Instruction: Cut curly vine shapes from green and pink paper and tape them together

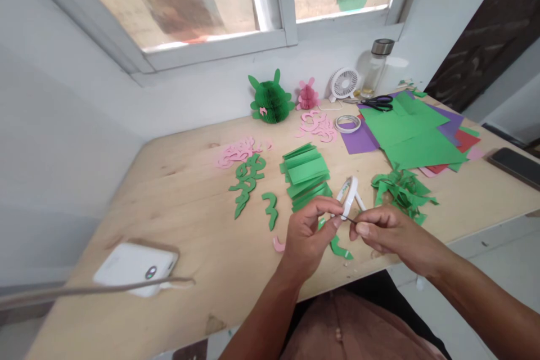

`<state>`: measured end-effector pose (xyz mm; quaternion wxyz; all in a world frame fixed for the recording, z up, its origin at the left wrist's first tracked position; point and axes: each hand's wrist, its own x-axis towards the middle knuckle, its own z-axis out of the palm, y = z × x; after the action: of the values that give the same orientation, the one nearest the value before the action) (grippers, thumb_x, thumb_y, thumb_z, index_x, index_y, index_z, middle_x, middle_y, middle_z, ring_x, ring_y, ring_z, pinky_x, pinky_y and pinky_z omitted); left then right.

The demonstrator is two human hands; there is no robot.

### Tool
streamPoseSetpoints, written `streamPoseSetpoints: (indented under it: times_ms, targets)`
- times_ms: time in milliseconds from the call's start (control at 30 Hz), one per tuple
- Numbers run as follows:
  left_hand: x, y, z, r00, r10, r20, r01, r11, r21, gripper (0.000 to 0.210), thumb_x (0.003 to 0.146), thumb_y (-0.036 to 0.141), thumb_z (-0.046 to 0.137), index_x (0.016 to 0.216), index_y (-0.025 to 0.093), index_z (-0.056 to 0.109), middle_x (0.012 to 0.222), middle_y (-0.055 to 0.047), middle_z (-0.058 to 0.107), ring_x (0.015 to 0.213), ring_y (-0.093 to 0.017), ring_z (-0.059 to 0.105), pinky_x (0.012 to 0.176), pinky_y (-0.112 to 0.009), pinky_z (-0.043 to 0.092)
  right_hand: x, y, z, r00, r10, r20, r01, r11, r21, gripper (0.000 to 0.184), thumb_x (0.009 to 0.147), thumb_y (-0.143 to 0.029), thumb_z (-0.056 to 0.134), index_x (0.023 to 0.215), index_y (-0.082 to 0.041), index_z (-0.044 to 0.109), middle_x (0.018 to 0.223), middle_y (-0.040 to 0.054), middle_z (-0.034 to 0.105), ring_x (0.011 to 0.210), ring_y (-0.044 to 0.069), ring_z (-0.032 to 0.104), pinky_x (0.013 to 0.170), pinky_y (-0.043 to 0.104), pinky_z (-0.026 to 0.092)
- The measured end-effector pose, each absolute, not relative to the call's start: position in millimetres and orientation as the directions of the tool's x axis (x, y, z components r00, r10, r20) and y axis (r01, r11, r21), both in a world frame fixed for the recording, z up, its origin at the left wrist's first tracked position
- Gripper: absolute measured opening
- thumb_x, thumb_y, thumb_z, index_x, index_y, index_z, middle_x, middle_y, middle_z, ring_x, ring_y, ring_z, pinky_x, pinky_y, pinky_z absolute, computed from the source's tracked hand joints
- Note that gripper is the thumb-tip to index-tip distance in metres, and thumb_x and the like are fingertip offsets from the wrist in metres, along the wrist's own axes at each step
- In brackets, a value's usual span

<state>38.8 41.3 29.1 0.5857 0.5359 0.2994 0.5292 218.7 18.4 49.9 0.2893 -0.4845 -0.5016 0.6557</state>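
My left hand is closed in a pinch at one end of a thin dark stick. The other end runs into the closed fingertips of my right hand. Right behind my left fingertips is a white roll of tape, tilted on its edge; whether the fingers touch it I cannot tell. Below the hands lies a cut green paper piece, partly hidden. A stack of folded green paper sits just beyond my left hand, and a small pink piece beside the wrist.
Green scraps lie to the right, below coloured sheets with black scissors. Wavy green cutouts and pink cutouts lie left. Paper figures, a fan and a bottle stand behind. A white device is front left.
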Motion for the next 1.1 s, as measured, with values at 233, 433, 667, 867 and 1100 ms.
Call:
streamPoseSetpoints:
  times_ms: [233,433,667,867,1100]
  targets:
    - [38.8,41.3,29.1,0.242,0.953,0.183,-0.307,-0.103,0.946,0.006,0.078,0.025,0.071,0.080,0.020,0.070,0.083,-0.004,0.065,0.087,-0.018,0.060,0.084,-0.032,0.046,217.7,15.8,52.6,-0.364,0.860,-0.358,0.146,-0.327,-0.934,0.047,0.079,-0.061,0.060,0.076,-0.014,0.066,0.049,-0.0075,0.030,0.046,0.006,0.022,0.044,0.023,0.015]
    - [38.4,40.7,29.5,0.244,0.964,0.108,-0.361,-0.013,0.932,0.004,0.075,0.022,0.072,0.078,0.019,0.070,0.085,-0.004,0.064,0.086,-0.016,0.059,0.080,-0.028,0.046,216.2,14.7,55.3,-0.378,0.857,-0.351,0.159,-0.313,-0.936,0.048,0.078,-0.062,0.060,0.073,-0.015,0.063,0.052,-0.0064,0.033,0.047,0.006,0.025,0.043,0.023,0.013]
    - [39.3,38.7,31.2,0.239,0.969,0.066,-0.353,0.023,0.935,0.010,0.074,0.025,0.074,0.080,0.018,0.070,0.085,-0.004,0.065,0.082,-0.016,0.060,0.077,-0.028,0.047,215.4,14.0,52.7,-0.368,0.862,-0.347,0.118,-0.327,-0.938,0.048,0.079,-0.063,0.059,0.074,-0.015,0.061,0.051,-0.0075,0.030,0.046,0.006,0.020,0.042,0.023,0.011]
    - [42.4,37.0,33.2,0.250,0.968,0.000,-0.456,0.117,0.882,0.014,0.074,0.023,0.074,0.084,0.018,0.067,0.078,-0.001,0.068,0.068,-0.013,0.062,0.070,-0.027,0.048,214.3,13.8,50.3,-0.364,0.858,-0.362,0.104,-0.348,-0.932,0.048,0.079,-0.063,0.059,0.078,-0.015,0.061,0.052,-0.0081,0.028,0.046,0.006,0.018,0.042,0.023,0.010]
    - [44.3,36.9,34.3,0.170,0.981,-0.088,-0.490,0.162,0.856,0.018,0.072,0.016,0.073,0.088,0.018,0.065,0.077,-0.001,0.071,0.074,-0.015,0.066,0.072,-0.026,0.047,216.4,12.3,45.1,-0.292,0.895,-0.337,0.165,-0.300,-0.939,0.046,0.081,-0.061,0.058,0.080,-0.015,0.065,0.053,-0.0072,0.028,0.048,0.006,0.022,0.043,0.022,0.014]
